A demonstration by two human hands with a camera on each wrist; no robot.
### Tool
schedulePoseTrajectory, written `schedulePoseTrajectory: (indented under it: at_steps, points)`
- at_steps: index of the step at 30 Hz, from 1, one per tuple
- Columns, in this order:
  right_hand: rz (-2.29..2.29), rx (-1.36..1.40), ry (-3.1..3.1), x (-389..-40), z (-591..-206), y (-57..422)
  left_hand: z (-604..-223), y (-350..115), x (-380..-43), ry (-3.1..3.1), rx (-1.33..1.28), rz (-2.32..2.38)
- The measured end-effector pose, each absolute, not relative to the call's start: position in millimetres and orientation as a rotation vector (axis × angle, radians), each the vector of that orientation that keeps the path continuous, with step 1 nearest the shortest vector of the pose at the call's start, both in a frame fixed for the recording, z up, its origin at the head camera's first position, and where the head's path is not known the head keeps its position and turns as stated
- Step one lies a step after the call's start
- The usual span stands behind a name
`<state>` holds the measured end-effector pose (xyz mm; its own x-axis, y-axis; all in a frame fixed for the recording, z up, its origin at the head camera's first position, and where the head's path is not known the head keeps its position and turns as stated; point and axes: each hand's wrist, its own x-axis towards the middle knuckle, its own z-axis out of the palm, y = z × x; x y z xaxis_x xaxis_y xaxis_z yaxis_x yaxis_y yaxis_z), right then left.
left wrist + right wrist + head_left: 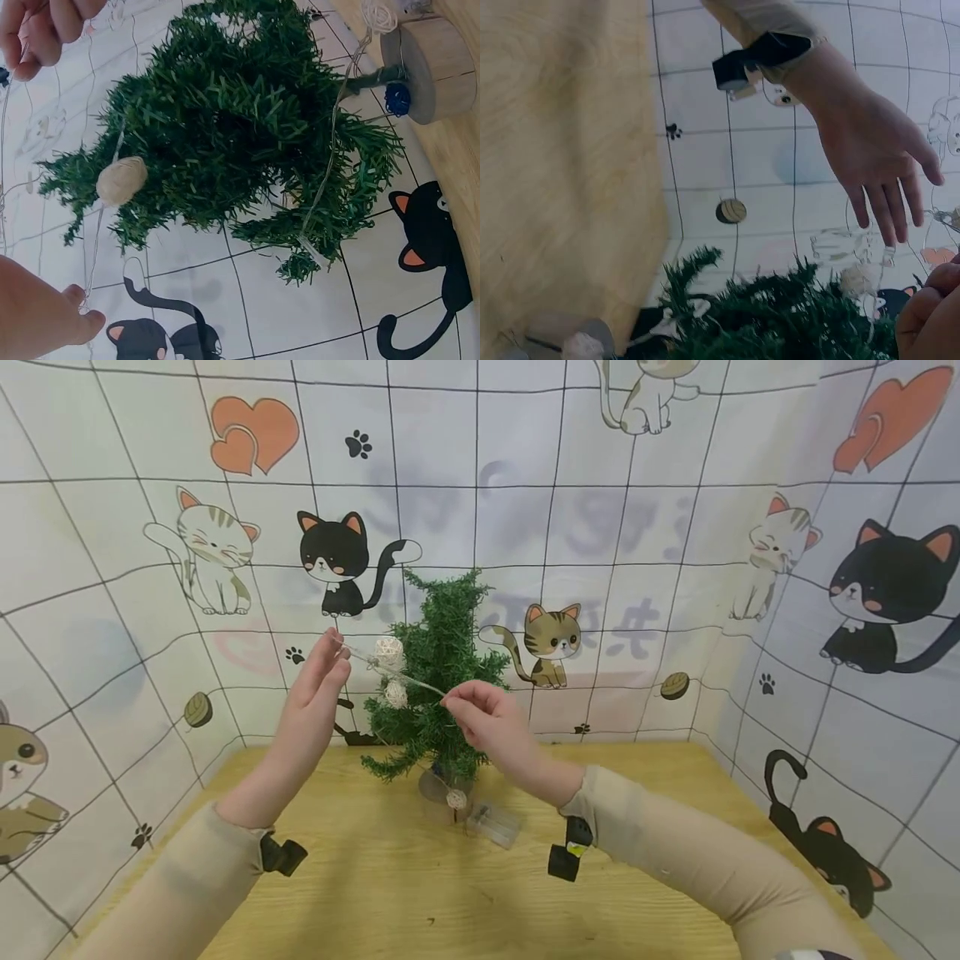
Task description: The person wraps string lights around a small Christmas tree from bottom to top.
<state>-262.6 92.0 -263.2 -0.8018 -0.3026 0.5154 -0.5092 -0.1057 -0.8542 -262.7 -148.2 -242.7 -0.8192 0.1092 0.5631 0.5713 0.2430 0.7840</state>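
A small green artificial tree point(450, 647) stands at the middle of the table in a round wooden base point(444, 71). White woven balls on a thin light-string wire hang at its left side, one ball point(388, 651) above another ball point(396, 695). Between finger and thumb my right hand point(498, 731) pinches the wire point(414, 682) in front of the branches. Left of the tree, my left hand point(307, 706) is raised with its fingers extended, the wire running to its fingertips. The right wrist view shows that left hand's point(870, 157) fingers nearly straight.
A clear battery box point(495, 824) lies beside the base on the wooden table point(375, 893). Another woven ball point(456, 798) hangs against the base. Cat-printed cloth walls point(525, 527) stand behind the tree and on both sides.
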Motion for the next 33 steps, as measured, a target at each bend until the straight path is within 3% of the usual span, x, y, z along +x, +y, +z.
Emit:
schedulePoseTrajectory:
  at_steps: [9, 24, 33]
  points:
    - [1.777, 0.783, -2.017, -297, -205, 117, -233, -143, -281, -2.165, -0.566, -1.651]
    - [2.443, 0.622, -1.753, -338, -135, 121, -219, -138, -295, -2.194, -0.565, -1.679]
    - [2.576, 0.644, -1.765, -355, -118, 123, -231, -134, -311, -2.246, -0.59, -1.358]
